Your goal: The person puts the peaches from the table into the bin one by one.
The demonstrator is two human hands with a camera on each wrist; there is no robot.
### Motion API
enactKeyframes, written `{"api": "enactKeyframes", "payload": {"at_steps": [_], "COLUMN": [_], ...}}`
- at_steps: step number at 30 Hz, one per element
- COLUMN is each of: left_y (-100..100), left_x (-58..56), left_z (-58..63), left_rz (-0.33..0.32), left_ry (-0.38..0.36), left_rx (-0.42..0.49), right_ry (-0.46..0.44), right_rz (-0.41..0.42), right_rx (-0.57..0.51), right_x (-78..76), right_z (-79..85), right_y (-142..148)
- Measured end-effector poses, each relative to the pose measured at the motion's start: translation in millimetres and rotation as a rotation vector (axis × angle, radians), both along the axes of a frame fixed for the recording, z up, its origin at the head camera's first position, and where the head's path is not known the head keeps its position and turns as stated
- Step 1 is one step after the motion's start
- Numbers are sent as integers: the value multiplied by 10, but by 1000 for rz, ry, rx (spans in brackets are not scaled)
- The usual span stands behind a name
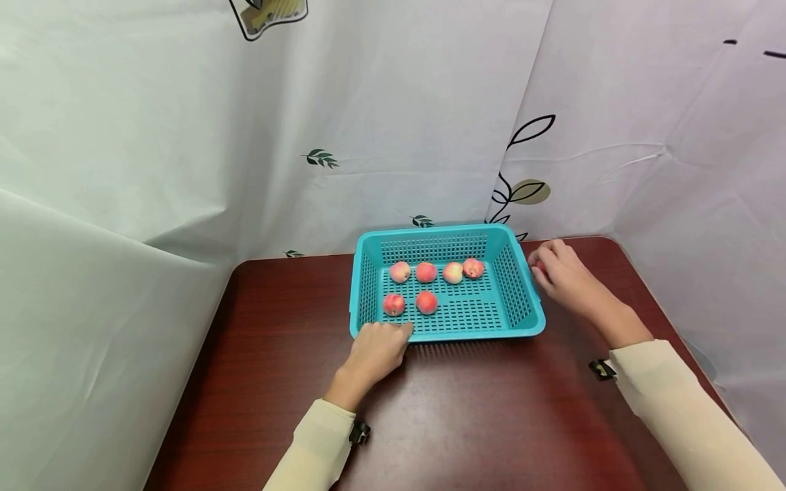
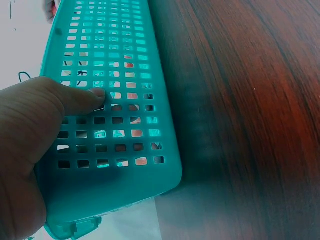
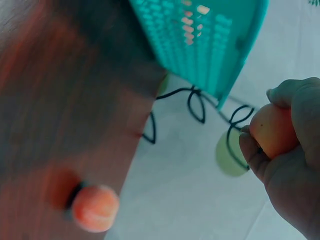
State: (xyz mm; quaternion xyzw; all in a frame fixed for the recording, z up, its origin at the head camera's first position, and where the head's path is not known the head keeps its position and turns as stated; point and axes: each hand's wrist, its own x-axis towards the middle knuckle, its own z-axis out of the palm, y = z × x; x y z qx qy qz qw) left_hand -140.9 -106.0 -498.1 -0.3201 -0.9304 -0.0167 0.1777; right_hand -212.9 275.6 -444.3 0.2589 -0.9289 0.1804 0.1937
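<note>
A turquoise plastic basket (image 1: 479, 334) with slotted walls stands on the table, and several red-and-yellow peaches (image 1: 426, 302) lie on its floor in two loose rows. At its front left, my left hand (image 1: 377, 351) grips the rim; the left wrist view has the thumb (image 2: 80, 100) pressed on the outer wall, the fingers hidden beyond it. Just outside the basket's right end, my right hand (image 1: 563, 276) holds a peach (image 3: 272, 130) between thumb and fingers. Another peach (image 3: 95, 207) rests on the table in the right wrist view; I cannot make it out in the head view.
The dark red wooden table (image 1: 276, 354) has rounded far corners. White cloth (image 1: 393, 102) with printed leaves hangs behind it and along both sides, close to the basket's back wall. Small dark devices (image 1: 359, 432) are strapped at both cuffs.
</note>
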Motion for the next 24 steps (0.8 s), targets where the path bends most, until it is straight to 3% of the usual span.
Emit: {"api": "enactKeyframes", "payload": {"at_steps": [11, 24], "left_y": [8, -3], "left_x": [-14, -2], "left_z": [0, 8], "left_rz": [-3, 2], "left_ry": [11, -6], "left_rx": [5, -3], "right_ry": [35, -30], "right_rz": [127, 273], "right_rx": [90, 123], "right_x": [-66, -148], "right_z": [123, 102], "right_y": [-343, -656]}}
